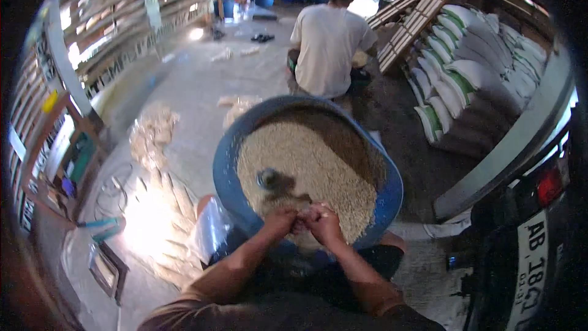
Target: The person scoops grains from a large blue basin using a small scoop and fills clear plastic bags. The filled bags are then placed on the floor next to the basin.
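Before me stands a large blue plastic tub [390,184] filled with pale, soybean-like grains [308,161]. Both hands meet over its near side with curled fingers. My left hand [281,221] and my right hand [324,224] pinch what looks like the mouth of a small clear plastic bag [301,211]; blur hides its outline and contents. Just beyond the left hand, a small greenish cup or bottle [268,178] rests on the grains. A sheaf of clear plastic bags [213,225] lies by my left leg.
Filled clear bags [154,135] lie on the floor [188,96] at left, partly lost in glare. A person [328,50] sits beyond the tub, back to me. White-and-green sacks [459,73] are stacked right, near a pillar [510,156]. A motor vehicle's rear [500,197] stands close at right.
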